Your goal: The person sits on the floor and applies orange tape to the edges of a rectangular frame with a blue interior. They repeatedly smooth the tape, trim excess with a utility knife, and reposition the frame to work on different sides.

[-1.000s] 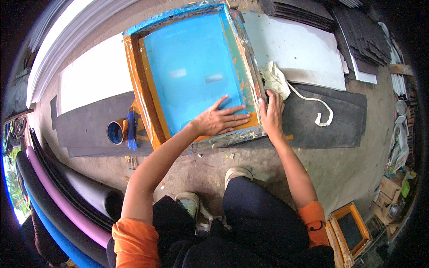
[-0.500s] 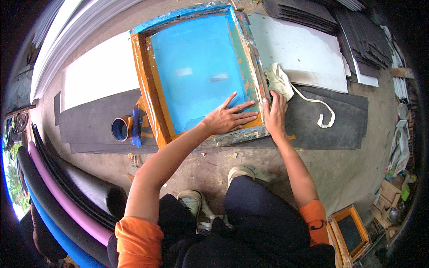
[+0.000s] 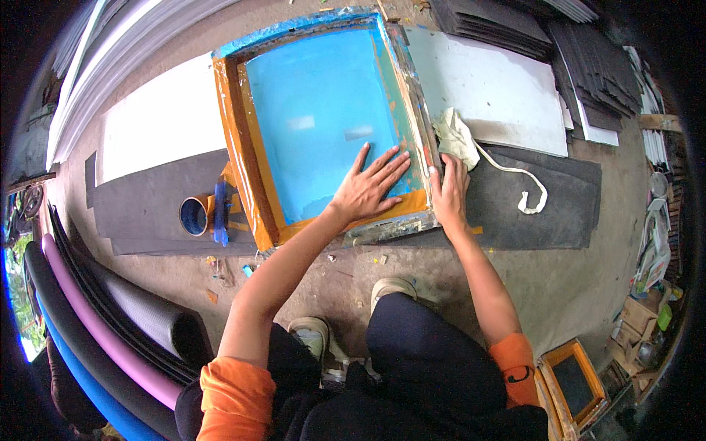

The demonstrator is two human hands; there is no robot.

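Observation:
A wooden screen-printing frame (image 3: 230,147), smeared with blue and orange, lies in front of me with its blue mesh (image 3: 316,88) facing up. My left hand (image 3: 368,185) rests flat on the lower right part of the mesh, fingers spread. At the frame's outer right side, my right hand (image 3: 450,192) grips the edge near the lower corner, its thumb against the wood and its fingers bent. Just beyond those fingertips lies a crumpled pale cloth (image 3: 457,138) with a long strip trailing right. The undersides of the right fingers are hidden.
Dark sheets (image 3: 529,195) and white boards (image 3: 173,110) lie under and beside the frame. A blue-stained pot (image 3: 195,215) stands left. Rolled mats (image 3: 118,323) lie at lower left, sheet stacks (image 3: 489,26) at upper right, and a smaller frame (image 3: 573,382) at lower right.
My left hand has shifted slightly left and up on the mesh, and its fingers now point more away from me. The right hand stays at the frame's edge.

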